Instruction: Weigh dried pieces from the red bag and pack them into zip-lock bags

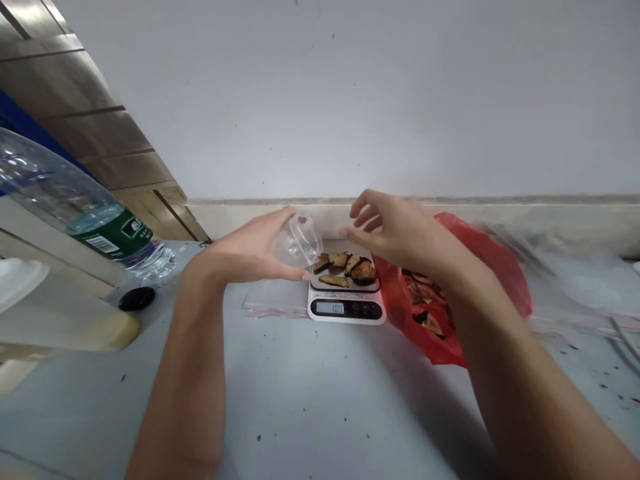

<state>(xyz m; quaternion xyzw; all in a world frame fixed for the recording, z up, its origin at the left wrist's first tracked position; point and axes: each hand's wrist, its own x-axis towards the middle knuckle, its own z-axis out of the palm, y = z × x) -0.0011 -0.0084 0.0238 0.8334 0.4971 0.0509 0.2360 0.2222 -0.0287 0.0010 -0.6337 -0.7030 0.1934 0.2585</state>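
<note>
a person's left hand (257, 245) grips a clear plastic cup (303, 239) tilted at the left edge of a white digital scale (346, 319), while the right hand (390, 225), half open and loosely curled, hovers near its far right corner; dried brown slices (339, 259) lie on the weighing plate (334, 245) beside an open red plastic bag (445, 351) of similar pieces (431, 324)

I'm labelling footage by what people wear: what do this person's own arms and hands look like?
The left hand and right hand are bare, with no gloves. Both forearms are uncovered; no sleeves show. No watch, bracelet or marking is visible. No ring shows either, though some fingers are hidden or blurred.
</note>
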